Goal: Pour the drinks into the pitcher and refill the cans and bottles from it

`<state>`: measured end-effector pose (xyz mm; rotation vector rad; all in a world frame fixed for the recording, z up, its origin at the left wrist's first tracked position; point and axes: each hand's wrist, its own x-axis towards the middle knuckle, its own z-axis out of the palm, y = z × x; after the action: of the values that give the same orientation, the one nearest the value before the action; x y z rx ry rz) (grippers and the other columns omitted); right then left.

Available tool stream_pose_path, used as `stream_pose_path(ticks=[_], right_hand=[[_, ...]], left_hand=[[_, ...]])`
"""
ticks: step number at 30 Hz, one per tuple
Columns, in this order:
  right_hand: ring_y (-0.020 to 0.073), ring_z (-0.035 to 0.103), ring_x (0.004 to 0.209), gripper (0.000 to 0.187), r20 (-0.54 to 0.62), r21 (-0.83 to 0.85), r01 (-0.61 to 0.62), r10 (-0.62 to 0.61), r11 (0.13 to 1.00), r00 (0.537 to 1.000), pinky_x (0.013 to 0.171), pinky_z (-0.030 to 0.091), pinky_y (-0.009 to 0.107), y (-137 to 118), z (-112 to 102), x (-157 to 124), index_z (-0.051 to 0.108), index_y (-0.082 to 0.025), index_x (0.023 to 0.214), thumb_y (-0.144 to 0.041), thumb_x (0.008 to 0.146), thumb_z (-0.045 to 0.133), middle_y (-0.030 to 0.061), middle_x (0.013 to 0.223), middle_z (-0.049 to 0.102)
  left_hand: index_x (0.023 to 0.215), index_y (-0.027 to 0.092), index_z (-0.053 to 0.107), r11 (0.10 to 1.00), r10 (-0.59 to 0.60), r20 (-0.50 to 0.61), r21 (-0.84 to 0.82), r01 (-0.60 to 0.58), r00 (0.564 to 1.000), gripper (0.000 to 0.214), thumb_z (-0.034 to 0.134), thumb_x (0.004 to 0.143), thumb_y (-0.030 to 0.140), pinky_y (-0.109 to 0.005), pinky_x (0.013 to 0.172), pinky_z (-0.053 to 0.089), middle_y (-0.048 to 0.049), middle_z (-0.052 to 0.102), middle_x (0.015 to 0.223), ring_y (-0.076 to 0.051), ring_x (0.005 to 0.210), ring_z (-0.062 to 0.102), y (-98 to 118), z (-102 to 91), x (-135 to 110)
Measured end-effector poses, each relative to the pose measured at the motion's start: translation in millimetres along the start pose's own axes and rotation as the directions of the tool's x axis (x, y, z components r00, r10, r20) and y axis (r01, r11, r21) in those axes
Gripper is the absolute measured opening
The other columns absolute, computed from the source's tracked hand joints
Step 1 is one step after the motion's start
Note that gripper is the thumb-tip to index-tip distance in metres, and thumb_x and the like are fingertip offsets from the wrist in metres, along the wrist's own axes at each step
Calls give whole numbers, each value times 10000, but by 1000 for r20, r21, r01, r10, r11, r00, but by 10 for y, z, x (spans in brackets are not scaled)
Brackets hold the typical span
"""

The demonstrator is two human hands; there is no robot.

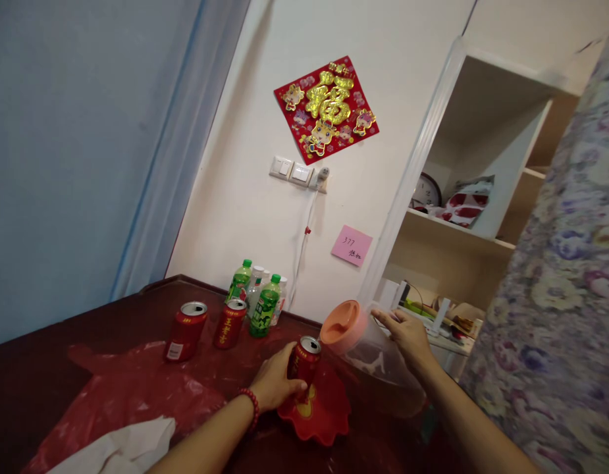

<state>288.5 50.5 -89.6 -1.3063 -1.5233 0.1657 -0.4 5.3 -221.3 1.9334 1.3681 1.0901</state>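
Observation:
My left hand (274, 383) is wrapped round a red drink can (304, 362) that stands on a red scalloped plate (321, 411). A red bead bracelet sits on that wrist. My right hand (405, 336) grips a clear plastic pitcher (378, 362) with an orange lid (340, 324), just right of the can. The pitcher leans toward the can.
Two more red cans (186, 331) (230, 324) stand farther back on the dark red table (37, 375), with several green and clear bottles (264, 306) by the wall. A red plastic bag (131, 395) and white paper (121, 451) lie at the left. Shelves (457, 230) and floral fabric (561, 296) are on the right.

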Motion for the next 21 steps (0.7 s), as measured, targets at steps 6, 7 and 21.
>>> stream_pose_path(ticks=[6, 7, 21], right_hand=[[119, 343, 535, 583, 5, -4, 2, -2, 1000, 1000, 487, 261, 259, -47, -2, -23, 464, -219, 539, -756, 637, 666, -54, 531, 358], [119, 344, 533, 585, 4, -4, 1, -1, 1000, 1000, 486, 261, 260, -55, -4, -27, 458, -220, 535, -758, 636, 665, -54, 528, 355], [122, 362, 524, 581, 0, -20, 12, -12, 1000, 1000, 486, 264, 258, -12, -3, -43, 429, -228, 541, -749, 654, 660, -59, 519, 337]], left_hand=[[1393, 248, 486, 1000, 4, -7, -14, -4, 1000, 793, 756, 648, 209, -380, 1108, 377, -77, 574, 1435, -320, 1337, 499, -7, 8, -1], [1393, 249, 485, 1000, 7, -9, -16, -7, 1000, 795, 757, 647, 205, -383, 1108, 377, -76, 573, 1436, -320, 1335, 500, -9, 9, 0], [1384, 239, 486, 1000, 0, -8, -28, 0, 1000, 777, 754, 655, 210, -370, 1076, 402, -77, 601, 1400, -317, 1305, 528, -56, 33, 15]])
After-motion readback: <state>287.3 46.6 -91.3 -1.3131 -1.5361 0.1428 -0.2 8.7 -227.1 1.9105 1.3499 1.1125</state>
